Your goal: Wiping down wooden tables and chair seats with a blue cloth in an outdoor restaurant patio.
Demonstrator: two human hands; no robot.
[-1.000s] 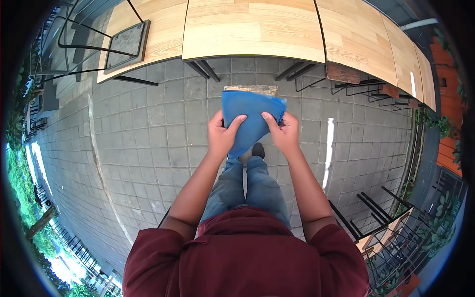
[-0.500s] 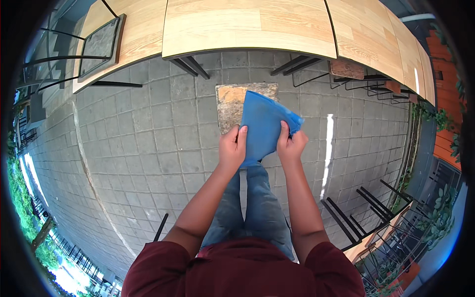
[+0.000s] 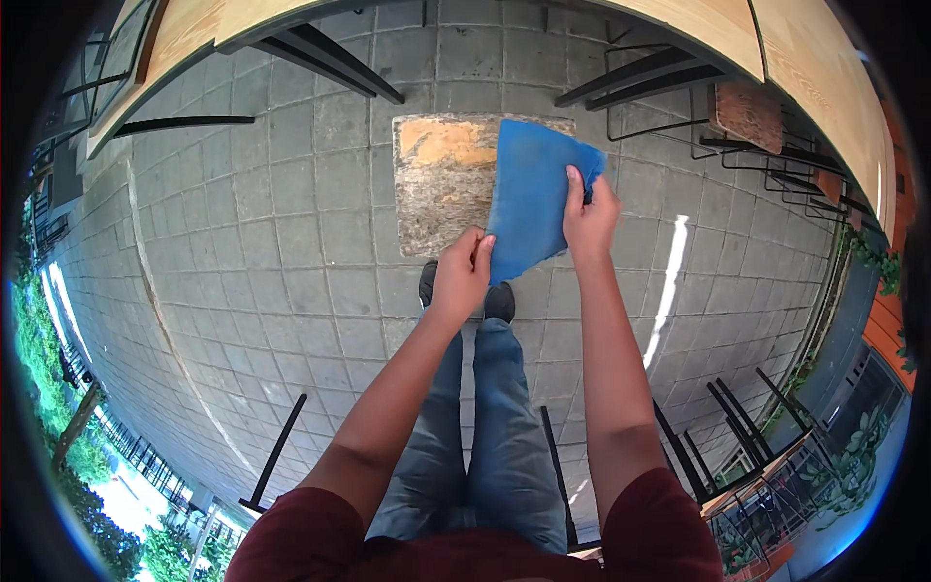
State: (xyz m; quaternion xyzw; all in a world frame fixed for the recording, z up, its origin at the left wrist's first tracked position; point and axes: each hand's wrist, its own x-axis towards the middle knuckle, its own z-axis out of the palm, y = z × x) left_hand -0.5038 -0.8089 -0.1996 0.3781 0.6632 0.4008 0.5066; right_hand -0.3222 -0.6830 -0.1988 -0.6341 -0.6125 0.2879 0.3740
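A blue cloth (image 3: 536, 189) hangs stretched between my two hands, its far right edge folded over. My left hand (image 3: 463, 274) pinches its near left corner between thumb and fingers. Gripping the right edge, my right hand (image 3: 592, 215) has its thumb on top and the fingers tucked behind. Beneath and beyond the cloth is a square, worn wooden stool top (image 3: 441, 189), its surface patchy and scuffed with a bare orange-tan area. The cloth hides the stool top's right part.
Long light-wood tables (image 3: 679, 24) on dark metal legs (image 3: 325, 63) run along the far side. More stools (image 3: 747, 116) stand under them at the right. Upturned black legs (image 3: 732, 417) rise at the lower right. Grey paving (image 3: 281, 223) surrounds my dark shoes (image 3: 499, 303).
My view has tipped down and nearer the stool top, so the tables sit higher. The right hand has shifted up and away, and the cloth is drawn out longer between both hands.
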